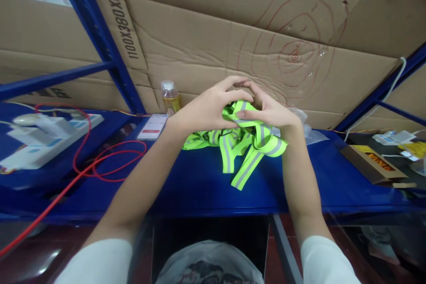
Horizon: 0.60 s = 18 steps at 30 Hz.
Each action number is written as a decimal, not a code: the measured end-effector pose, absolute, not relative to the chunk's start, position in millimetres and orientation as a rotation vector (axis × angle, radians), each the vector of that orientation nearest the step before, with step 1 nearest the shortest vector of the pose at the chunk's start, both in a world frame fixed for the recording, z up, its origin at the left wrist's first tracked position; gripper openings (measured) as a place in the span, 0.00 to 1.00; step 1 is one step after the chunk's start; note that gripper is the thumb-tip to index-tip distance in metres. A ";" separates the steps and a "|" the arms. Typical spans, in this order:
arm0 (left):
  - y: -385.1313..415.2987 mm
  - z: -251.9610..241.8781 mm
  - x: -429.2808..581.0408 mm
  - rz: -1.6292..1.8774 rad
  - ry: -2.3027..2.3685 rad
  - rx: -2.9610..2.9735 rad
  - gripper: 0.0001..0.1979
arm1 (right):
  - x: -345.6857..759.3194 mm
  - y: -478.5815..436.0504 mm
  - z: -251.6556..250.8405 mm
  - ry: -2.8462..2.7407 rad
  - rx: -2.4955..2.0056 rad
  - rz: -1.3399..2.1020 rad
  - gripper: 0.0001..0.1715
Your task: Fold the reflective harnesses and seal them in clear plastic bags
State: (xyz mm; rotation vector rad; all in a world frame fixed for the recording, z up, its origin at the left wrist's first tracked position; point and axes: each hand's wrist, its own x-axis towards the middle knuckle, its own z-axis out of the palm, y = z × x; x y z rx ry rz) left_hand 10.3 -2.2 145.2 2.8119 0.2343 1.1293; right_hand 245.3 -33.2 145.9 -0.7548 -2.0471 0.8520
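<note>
Bunched neon-yellow straps with a grey reflective stripe (262, 142) sit between my two hands, above the blue shelf (199, 191). My left hand (216, 104) curls around the bundle from the left, its fingers bent over the top. From the right, my right hand (266, 104) closes on the same straps, the thumb lying across them. The fingertips of both hands come close together above the bundle. Two loose strap ends hang down in front, and more of the strap material lies behind my left wrist.
A bottle with a white cap (171, 97) and a phone (152, 127) are at the back left. Farther left are a white power strip (49, 137) and a red cable (116, 159). Clear plastic wrap (313, 135) lies right, then an open cardboard box (372, 164). Cardboard (206, 40) forms the back wall.
</note>
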 end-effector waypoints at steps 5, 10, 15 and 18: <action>-5.6 143.7 17.3 1.403 0.289 2.765 0.15 | 250.2 -39.7 152.9 -2.111 -0.766 0.840 0.57; -5.3 148.4 13.8 1.497 0.717 2.594 0.06 | 258.8 -40.9 159.3 -2.145 -0.803 0.763 0.53; 2.6 150.4 12.2 1.591 0.990 2.318 0.09 | 270.8 -39.1 161.4 -2.005 -0.800 0.509 0.42; 11.7 149.8 11.3 1.588 0.993 2.116 0.10 | 277.3 -37.9 159.5 -2.051 -0.855 0.372 0.48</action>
